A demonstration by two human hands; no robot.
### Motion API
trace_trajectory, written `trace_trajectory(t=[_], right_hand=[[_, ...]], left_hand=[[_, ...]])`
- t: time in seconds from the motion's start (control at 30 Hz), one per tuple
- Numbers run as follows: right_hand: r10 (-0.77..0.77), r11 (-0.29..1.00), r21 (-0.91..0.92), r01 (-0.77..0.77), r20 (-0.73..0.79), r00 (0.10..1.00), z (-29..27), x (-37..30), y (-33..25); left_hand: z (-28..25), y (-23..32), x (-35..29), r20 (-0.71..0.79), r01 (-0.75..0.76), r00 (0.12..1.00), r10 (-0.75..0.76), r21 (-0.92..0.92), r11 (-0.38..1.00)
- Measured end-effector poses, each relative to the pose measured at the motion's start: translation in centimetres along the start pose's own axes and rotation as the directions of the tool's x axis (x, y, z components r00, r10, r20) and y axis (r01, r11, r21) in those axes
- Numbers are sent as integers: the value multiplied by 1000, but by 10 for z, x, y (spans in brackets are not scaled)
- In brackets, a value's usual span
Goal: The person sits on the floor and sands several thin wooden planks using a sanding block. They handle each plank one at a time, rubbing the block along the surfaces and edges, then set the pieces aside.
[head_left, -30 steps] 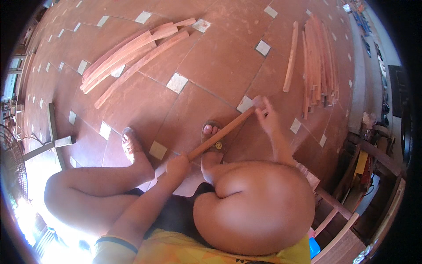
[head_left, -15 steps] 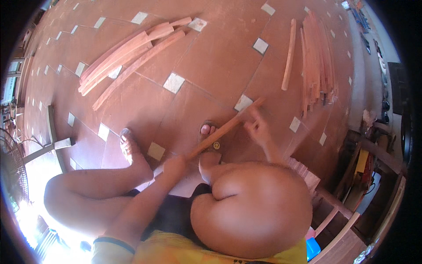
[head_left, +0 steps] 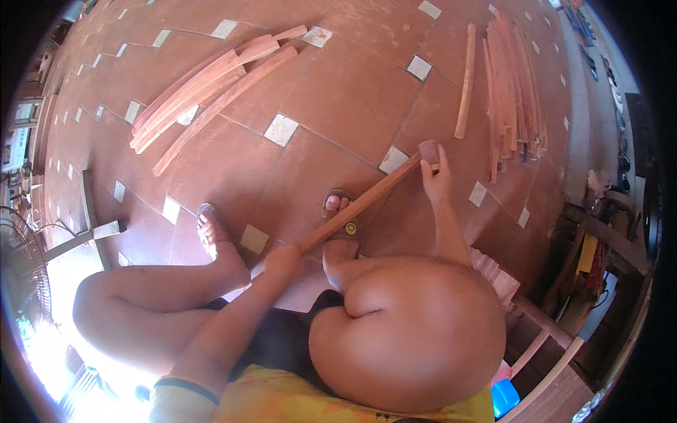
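Observation:
A long, slim wooden strip (head_left: pixel 367 201) slants across in front of me, from lower left up to the right, above my sandaled foot. My left hand (head_left: pixel 283 264) is wrapped round its near end. At the far end, my right hand (head_left: pixel 438 180) pinches a small brown piece (head_left: pixel 428 149) that looks like folded sandpaper against the strip's tip. The thumb and fingers lie on either side of that end.
On the tiled floor, several wooden strips (head_left: pixel 204 88) lie at the far left. A larger bundle of strips (head_left: pixel 511 92) lies at the far right, beside a single strip (head_left: pixel 465 81). A fan (head_left: pixel 25 261) stands at the left. Stacked wood ends (head_left: pixel 497 275) sit by my right knee.
My right hand has moved up and outward to the strip's far end, and the brown piece now shows there. The left hand keeps its grip at the near end.

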State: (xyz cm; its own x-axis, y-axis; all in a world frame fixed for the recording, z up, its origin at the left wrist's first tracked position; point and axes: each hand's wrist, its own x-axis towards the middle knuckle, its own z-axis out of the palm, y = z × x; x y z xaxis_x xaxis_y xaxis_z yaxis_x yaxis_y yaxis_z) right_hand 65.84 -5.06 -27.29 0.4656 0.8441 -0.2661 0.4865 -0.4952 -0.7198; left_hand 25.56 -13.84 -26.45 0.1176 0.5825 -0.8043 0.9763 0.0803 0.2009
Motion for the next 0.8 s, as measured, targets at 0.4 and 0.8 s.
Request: trace_trajectory(t=[0.4,0.8], right_hand=[[12,1000,-25,-9,87,996,11,-11,-7],[-271,950,-161,267,-2,963,29,-11,5]], left_hand=[[-17,10,-11,-23,-21,1000,20,-25,999],[-16,-2,-7,-21,-37,999,36,-38,999]])
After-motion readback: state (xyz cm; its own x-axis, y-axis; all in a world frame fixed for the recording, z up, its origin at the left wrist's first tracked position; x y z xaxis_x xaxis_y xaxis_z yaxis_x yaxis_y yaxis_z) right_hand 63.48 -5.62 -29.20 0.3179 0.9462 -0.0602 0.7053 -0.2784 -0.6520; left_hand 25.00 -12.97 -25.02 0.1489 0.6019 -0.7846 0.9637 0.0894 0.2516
